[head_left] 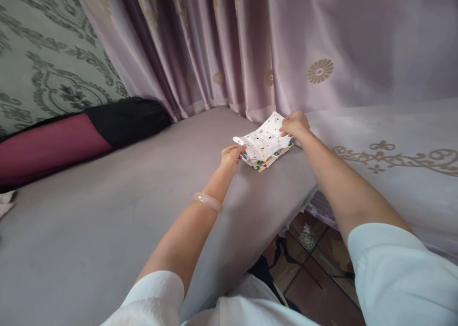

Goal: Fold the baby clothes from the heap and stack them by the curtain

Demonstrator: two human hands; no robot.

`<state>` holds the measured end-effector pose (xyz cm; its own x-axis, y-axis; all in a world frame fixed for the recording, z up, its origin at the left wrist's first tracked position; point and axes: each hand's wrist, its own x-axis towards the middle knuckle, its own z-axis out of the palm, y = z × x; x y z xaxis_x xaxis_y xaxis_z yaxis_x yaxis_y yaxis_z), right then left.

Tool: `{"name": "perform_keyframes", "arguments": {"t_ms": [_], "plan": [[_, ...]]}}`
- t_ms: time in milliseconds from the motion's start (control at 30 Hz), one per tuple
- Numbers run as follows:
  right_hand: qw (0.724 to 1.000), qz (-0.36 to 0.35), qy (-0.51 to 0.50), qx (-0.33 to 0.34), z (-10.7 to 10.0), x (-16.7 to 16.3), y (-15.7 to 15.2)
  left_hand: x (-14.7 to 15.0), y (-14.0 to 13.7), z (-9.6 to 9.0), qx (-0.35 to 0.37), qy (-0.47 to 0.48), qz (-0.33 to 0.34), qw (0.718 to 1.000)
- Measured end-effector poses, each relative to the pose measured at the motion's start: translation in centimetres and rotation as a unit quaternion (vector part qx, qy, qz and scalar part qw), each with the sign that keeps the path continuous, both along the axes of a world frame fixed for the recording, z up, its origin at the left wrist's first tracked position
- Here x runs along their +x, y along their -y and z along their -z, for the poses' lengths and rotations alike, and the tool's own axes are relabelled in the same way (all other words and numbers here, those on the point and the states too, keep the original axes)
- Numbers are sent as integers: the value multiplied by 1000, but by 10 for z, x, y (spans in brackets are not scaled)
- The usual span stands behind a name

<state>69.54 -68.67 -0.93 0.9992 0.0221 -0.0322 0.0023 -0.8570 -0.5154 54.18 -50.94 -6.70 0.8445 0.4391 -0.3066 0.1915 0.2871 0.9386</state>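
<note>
White printed cloth: I find one white printed cloth just right of the frame's centre, lying over colourful printed layers on the grey bed.
Left hand: I see the left hand pinching the cloth's near-left edge, thumb and fingers together.
Right hand: the right hand grips the far-right edge, fingertips partly hidden from me.
Why two edges: I judge that opposite holds keep the cloth spread and lined up above the layers.
Why on the bed: its broad, flat surface probably gives soft things easy support.
Count: two hands, one white cloth, one pale bangle on the left wrist, one black-and-maroon bolster at upper left; I cannot count the layers underneath.
</note>
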Motion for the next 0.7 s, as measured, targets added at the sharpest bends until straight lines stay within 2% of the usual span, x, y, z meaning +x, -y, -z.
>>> {"name": "perform_keyframes", "arguments": {"t_ms": [100, 433, 700], "plan": [[999, 50, 5, -15, 3, 3, 0, 4, 7, 7, -15, -10, -1, 1000], [998, 37, 17, -37, 20, 15, 0, 4, 11, 25, -53, -41, -10, 998], [998, 50, -24, -42, 36, 22, -2, 3, 10, 28, -1, -79, 5, 997]]}}
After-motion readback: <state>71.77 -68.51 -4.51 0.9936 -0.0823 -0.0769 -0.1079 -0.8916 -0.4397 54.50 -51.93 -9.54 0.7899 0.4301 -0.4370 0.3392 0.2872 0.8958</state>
